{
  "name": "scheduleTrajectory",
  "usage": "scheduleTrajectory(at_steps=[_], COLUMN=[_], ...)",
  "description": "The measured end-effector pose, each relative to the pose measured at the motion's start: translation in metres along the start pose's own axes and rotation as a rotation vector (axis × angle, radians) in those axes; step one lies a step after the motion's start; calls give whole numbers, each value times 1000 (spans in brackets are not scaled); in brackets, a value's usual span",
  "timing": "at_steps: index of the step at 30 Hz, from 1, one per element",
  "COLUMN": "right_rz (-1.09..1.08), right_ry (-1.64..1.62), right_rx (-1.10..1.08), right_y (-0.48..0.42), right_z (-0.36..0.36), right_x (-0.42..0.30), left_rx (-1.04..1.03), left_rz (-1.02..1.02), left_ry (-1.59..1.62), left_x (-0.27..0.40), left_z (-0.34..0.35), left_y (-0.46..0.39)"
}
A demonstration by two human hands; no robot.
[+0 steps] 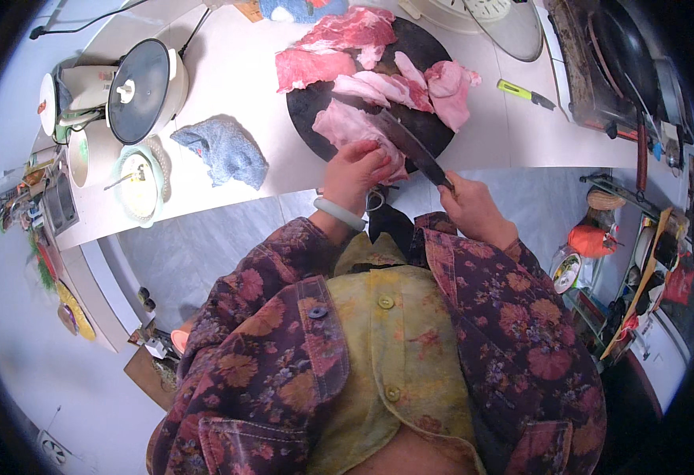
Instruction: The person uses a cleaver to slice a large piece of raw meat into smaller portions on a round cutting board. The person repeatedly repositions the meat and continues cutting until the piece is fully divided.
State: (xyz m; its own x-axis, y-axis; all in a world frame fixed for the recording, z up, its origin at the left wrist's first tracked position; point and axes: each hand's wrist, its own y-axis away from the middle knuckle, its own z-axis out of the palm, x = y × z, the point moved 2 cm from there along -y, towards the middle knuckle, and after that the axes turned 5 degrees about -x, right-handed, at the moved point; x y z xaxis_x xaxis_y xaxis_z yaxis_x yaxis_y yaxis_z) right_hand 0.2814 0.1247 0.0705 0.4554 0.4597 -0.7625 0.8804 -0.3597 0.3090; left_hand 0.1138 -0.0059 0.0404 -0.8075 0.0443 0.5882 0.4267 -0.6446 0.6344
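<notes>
On a round black cutting board (pixel 308 110) lie several pieces of raw meat. My left hand (pixel 353 175), with a pale bangle at the wrist, presses on a pale, fatty piece of meat (pixel 344 122) at the board's near edge. My right hand (pixel 474 205) grips the handle of a dark-bladed kitchen knife (pixel 415 148). Its blade slants across the right side of that piece; whether it has cut in, I cannot tell. Behind it are pale strips (pixel 382 89), a folded pinkish chunk (pixel 449 89) and a larger red slab (pixel 347 29).
A blue cloth (pixel 225 148) lies left of the board, near a bowl (pixel 139 184) and a lidded electric pot (pixel 145 89). To the right are a small knife with a yellow-green handle (pixel 514 89), a glass lid (pixel 510 29) and a wok (pixel 626 53) on a stove.
</notes>
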Motion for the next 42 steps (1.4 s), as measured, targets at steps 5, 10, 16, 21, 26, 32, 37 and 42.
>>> scheduleTrajectory(at_steps=[5,10,16,21,26,32,37,42], right_rz=[32,4,-37,-23,-53,-62,-54,-89], right_ry=[-17,-39,24,86,126,127,103,155], right_rx=[-92,-108,-145,-148,-137,-147,-91,-71], right_y=[4,1,-1,-2,-3,-7,-15,-42], right_z=[-4,-2,1,-2,0,-8,-7,-2], right_x=[3,4,9,3,7,1,-7,-28], left_rx=[-59,120,210,321,291,131,160,-20], left_rz=[-15,19,24,231,210,116,44,59], left_ry=[-10,-116,-128,-274,-196,-334,-193,-160], left_x=[-11,-12,-17,-1,21,22,28,20], left_z=[-8,-4,-29,-33,-40,-66,-62,-68], left_y=[-6,-6,-23,-30,-35,-50,-43,-53])
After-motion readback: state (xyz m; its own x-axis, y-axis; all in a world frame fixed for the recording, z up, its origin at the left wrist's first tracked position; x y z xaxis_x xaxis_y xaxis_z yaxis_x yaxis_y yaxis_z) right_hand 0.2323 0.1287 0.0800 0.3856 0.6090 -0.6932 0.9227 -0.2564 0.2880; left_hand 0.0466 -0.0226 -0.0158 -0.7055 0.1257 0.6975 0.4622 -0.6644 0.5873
